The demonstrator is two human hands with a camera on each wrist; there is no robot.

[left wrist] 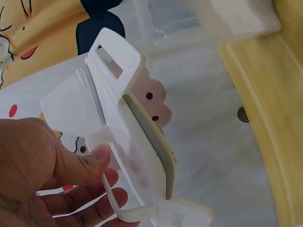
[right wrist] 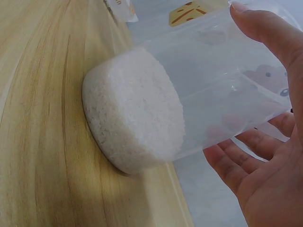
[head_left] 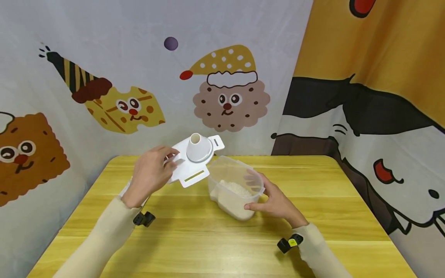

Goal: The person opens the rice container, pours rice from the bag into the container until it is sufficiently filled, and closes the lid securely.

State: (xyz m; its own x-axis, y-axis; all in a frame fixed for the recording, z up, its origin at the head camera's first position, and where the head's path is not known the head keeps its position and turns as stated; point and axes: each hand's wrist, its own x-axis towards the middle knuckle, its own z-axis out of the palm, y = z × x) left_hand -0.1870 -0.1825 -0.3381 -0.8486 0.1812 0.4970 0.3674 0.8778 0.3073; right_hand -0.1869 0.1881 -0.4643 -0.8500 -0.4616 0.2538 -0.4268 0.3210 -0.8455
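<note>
Left hand (head_left: 151, 173) pinches white lid (head_left: 194, 162) aloft, frame centre, clear of opening | right hand (head_left: 274, 200) fingers wrap clear container (head_left: 234, 187), steadying it | rice (right wrist: 137, 113) inside, on table (head_left: 208, 247).

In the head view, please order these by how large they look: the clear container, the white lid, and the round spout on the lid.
1. Clear container, held by the right hand.
2. White lid, gripped by the left hand; nearly as large, so this ranking is unsure.
3. Round spout, clearly smallest.
</note>
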